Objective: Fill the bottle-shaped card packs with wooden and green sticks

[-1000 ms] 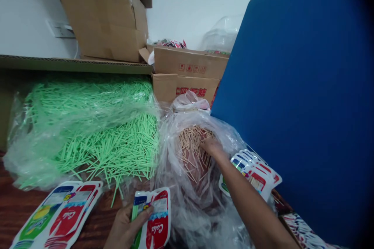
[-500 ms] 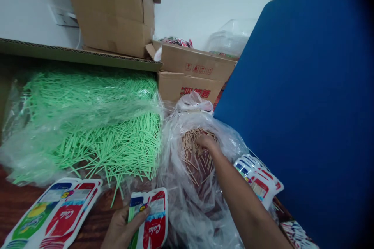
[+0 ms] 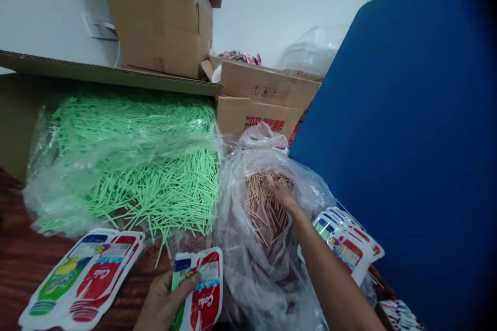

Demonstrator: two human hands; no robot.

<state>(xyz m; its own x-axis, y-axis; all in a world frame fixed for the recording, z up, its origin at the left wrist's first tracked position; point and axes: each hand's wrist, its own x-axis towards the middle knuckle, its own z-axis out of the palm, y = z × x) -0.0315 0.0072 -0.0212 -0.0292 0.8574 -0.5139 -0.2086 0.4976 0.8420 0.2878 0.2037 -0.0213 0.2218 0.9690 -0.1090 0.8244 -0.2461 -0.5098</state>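
Observation:
My left hand (image 3: 165, 297) is closed around a bottle-shaped printed pouch (image 3: 207, 287) with a red "Cola" half and a green half, thumb across its front. My right hand (image 3: 283, 194) reaches into an open clear plastic bag (image 3: 252, 264), its fingers pinched together among thin brown sticks (image 3: 258, 194); the fingertips are partly hidden by them. Left of this bag lies a large heap of thin light-green sticks (image 3: 178, 186), partly under clear plastic film. More flat printed pouches (image 3: 93, 274) lie at the lower left, and a stack of filled pouches (image 3: 349, 240) sits beside my right forearm.
An open cardboard box (image 3: 108, 70) stands around the back of the green heap. Behind are a tall carton (image 3: 155, 26) and a carton with red lettering (image 3: 267, 85). A big blue panel (image 3: 404, 145) borders the right side. Printed pieces (image 3: 399, 315) lie at lower right.
My right hand has shifted slightly within the brown sticks, and more of its fingers shows. The left hand still holds the pouch. The view has swung a little left.

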